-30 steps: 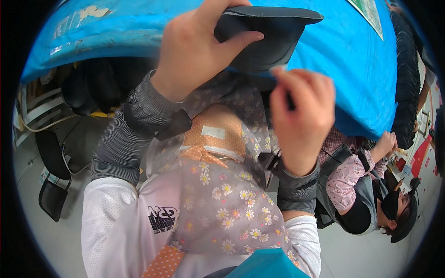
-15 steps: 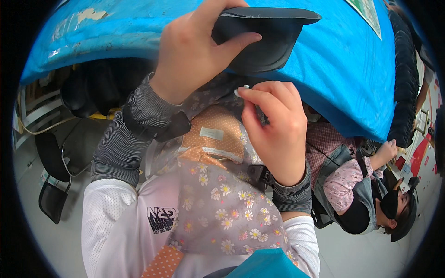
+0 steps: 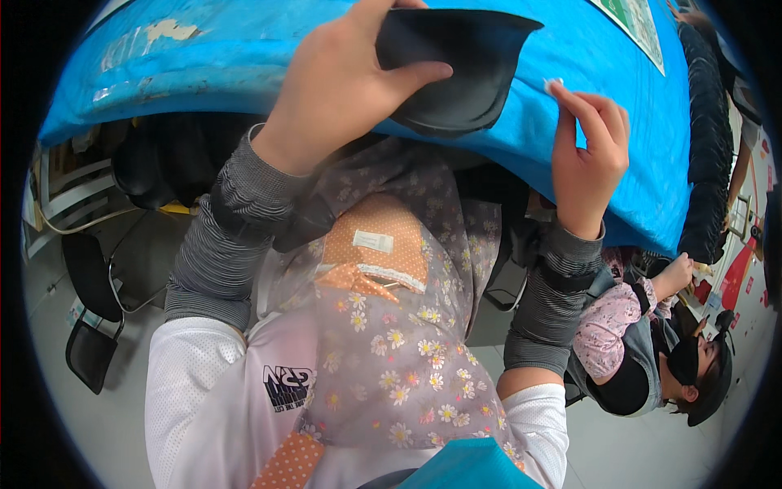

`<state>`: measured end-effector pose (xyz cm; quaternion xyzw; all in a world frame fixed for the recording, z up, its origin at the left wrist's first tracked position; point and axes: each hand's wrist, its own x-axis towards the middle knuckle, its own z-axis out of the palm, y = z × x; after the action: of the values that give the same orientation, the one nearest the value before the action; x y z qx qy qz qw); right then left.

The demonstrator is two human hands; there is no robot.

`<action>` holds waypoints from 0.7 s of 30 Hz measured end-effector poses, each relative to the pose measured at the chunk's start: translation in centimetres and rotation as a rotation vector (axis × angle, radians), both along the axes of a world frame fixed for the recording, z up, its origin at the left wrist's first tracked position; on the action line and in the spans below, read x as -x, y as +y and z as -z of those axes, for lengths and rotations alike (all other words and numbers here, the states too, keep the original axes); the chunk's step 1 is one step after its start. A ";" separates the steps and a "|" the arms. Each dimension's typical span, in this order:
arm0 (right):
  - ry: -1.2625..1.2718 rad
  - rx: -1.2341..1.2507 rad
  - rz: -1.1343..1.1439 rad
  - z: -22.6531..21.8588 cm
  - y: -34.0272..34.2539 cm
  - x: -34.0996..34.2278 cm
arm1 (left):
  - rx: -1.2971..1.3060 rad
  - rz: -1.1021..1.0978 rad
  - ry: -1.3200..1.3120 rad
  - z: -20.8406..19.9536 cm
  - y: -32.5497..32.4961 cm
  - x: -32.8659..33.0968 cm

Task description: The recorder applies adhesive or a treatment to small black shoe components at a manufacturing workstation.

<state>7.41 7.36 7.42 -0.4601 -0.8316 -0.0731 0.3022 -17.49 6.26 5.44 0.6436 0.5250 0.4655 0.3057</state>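
Note:
My left hand (image 3: 346, 85) grips a black curved panel (image 3: 456, 73) by its left side, the thumb lying across its face. The panel looks thin and smooth, with a rounded lower end, and is held tilted above the front edge of a blue-covered table (image 3: 220, 65). To the right of the panel, apart from it, my right hand (image 3: 590, 151) pinches a small white scrap (image 3: 553, 85) between thumb and forefinger. What the scrap is made of is too small to tell. Part of my left fingers is hidden behind the panel.
A printed sheet (image 3: 643, 33) lies at the table's far right. Stacked black items (image 3: 705, 147) line the right edge. A masked person (image 3: 643, 342) sits at the right. A black chair (image 3: 90, 310) stands on the floor at left.
My right hand has moved right and up, from below the panel to beside it, with the white scrap still pinched. The panel has tipped so that more of its face shows.

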 end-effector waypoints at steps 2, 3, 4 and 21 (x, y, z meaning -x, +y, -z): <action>0.016 -0.028 -0.120 0.2 0.2 2.2 | 0.034 0.031 -0.100 1.0 0.5 0.3; 0.029 -0.060 -0.241 0.6 0.6 3.0 | 0.034 0.039 -0.099 0.7 0.3 0.2; 0.014 -0.017 -0.248 1.8 1.4 3.2 | 0.066 -0.003 -0.045 -0.2 0.2 0.2; -0.145 -0.043 -0.050 0.6 4.1 -0.1 | 0.213 0.114 -0.086 -1.6 1.7 1.0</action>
<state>7.49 11.47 6.84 -0.4260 -0.8608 -0.1162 0.2528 -18.49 7.95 7.05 0.6157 0.5204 0.4164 0.4204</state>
